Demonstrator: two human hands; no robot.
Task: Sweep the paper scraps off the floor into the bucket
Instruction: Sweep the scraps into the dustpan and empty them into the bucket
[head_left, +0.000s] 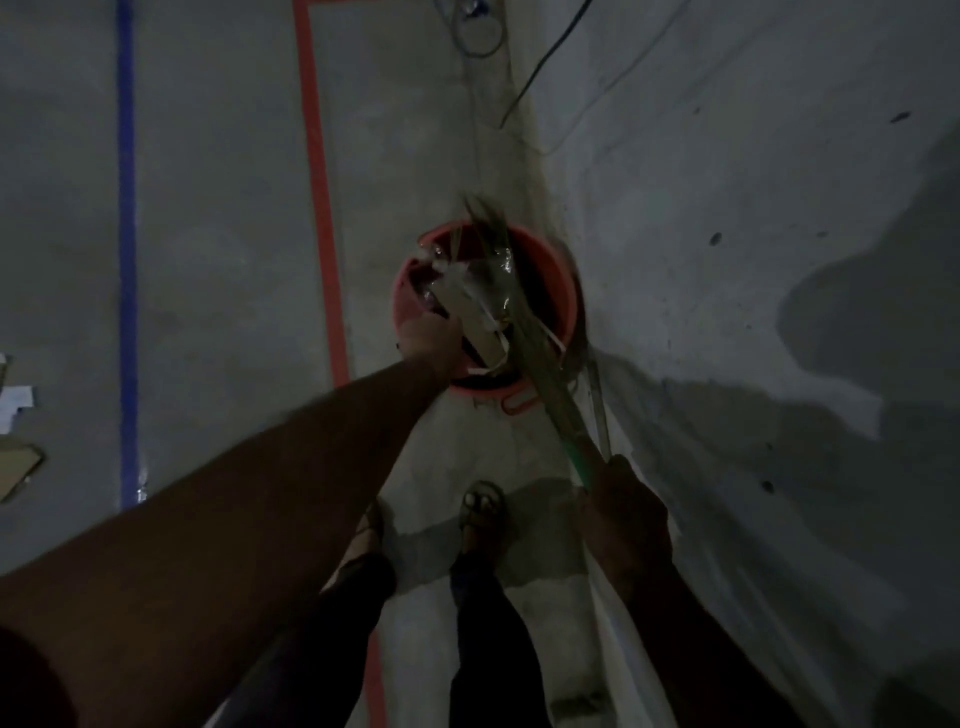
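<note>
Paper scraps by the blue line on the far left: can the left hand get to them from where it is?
Probably not as things stand. The left hand is at the bucket rim, busy with scraps there; the floor scraps lie beyond the blue tape line.

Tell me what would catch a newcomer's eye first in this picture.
The red bucket at mid-frame stands out, on the grey floor beside the wall, with paper scraps and broom bristles bunched over its mouth. The left hand reaches to the bucket's near rim, while the right hand grips the broom handle lower right. A blue tape line and a red tape line run up the floor on the left.
</note>
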